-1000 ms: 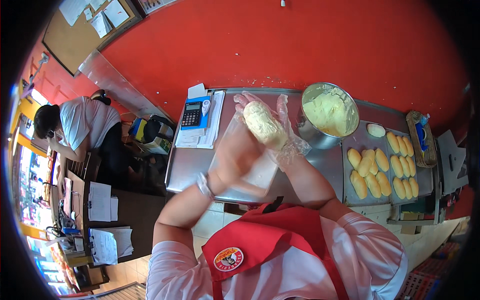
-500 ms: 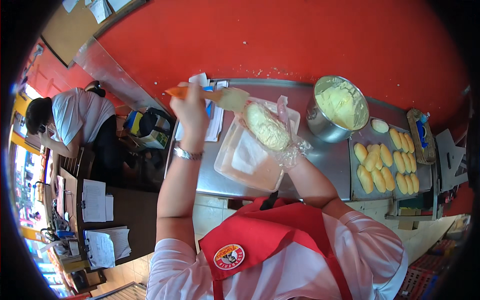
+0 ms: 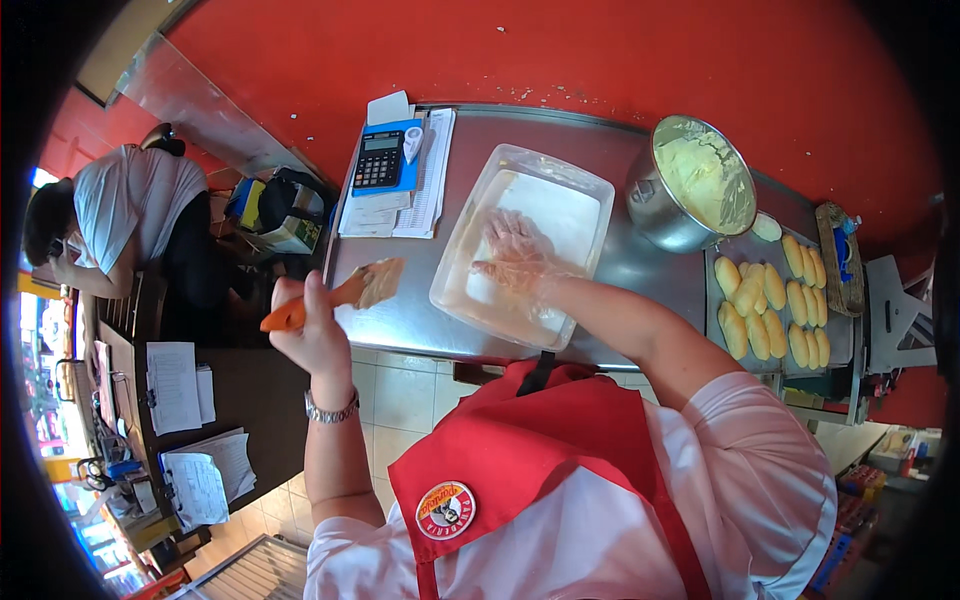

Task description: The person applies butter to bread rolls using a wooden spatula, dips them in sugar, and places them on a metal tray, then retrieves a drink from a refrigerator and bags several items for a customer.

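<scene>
My left hand (image 3: 312, 325) is closed round the orange handle of a pastry brush (image 3: 365, 285), its pale bristles smeared with cream, off the table's left front edge. Inside a clear plastic tub (image 3: 455, 255), my right hand (image 3: 515, 250) lies palm down with its fingers spread, wearing a see-through plastic glove. White powder (image 3: 575, 215) covers the tub's bottom round that hand. Whatever is under the palm is hidden; no cream-coated roll shows there. Right of the tub stands a steel mixing bowl (image 3: 655, 220) holding pale yellow cream (image 3: 700, 180).
Several golden bread rolls (image 3: 760, 330) lie on a metal tray at the right, with a cream-topped roll (image 3: 767, 227) behind them. A calculator (image 3: 380, 158) rests on papers at the table's left end. Another person (image 3: 145, 205) leans over a desk at the far left.
My right hand has moved down into the tub; the cream-coated roll it held is out of sight. My left hand has moved the brush toward me and left, away from the roll.
</scene>
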